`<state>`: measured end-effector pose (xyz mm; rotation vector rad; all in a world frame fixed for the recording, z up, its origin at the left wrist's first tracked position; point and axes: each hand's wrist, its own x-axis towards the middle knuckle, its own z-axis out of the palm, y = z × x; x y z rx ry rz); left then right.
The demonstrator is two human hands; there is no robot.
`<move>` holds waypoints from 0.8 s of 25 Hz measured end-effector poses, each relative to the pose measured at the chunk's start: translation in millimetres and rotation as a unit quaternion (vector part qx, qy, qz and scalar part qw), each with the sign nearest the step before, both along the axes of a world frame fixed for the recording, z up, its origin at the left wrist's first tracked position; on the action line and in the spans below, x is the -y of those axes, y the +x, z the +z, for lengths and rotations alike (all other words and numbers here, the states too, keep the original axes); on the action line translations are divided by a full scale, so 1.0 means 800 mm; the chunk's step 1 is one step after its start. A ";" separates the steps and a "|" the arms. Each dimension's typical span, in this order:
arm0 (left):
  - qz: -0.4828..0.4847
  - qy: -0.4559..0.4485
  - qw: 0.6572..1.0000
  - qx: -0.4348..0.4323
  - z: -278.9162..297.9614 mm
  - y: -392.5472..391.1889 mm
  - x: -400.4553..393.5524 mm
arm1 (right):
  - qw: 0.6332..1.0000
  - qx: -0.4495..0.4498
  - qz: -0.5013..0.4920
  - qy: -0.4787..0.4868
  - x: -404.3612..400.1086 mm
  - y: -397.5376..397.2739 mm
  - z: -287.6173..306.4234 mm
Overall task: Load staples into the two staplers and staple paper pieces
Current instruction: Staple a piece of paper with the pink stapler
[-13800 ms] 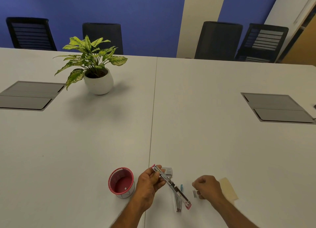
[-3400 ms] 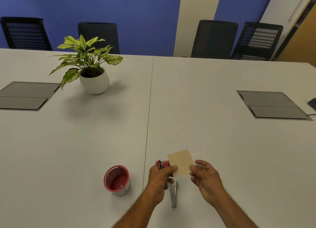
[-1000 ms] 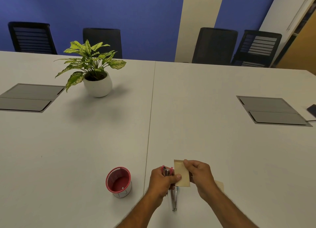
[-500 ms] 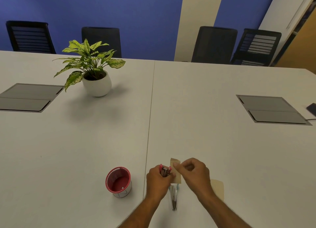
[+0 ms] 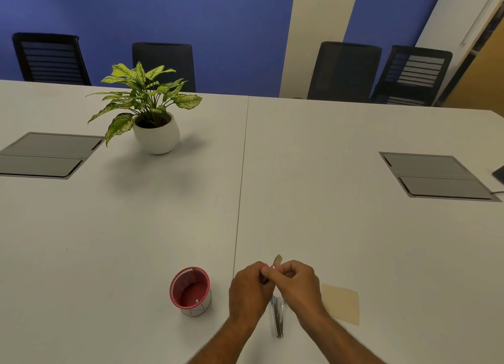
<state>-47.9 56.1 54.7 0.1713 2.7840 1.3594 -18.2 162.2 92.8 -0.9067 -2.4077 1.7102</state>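
Fingers of left hand [image 5: 249, 290] and right hand [image 5: 296, 287] clamped on pink stapler [image 5: 268, 267], paper piece [image 5: 277, 260]; no legible writing.

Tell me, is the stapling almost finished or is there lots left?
About halfway, I'd guess. Right now both hands, left hand and right hand, squeeze the pink stapler onto a small paper piece, so that one seems loaded. The second stapler lies closed on the table, untouched; I can't see whether it holds staples. Another paper piece waits beside it, so that probably comes next.
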 end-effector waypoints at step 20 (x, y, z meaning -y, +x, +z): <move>-0.007 0.259 0.952 0.166 0.006 -0.011 0.008 | 0.947 0.071 -0.073 -0.304 -0.054 0.004 -0.030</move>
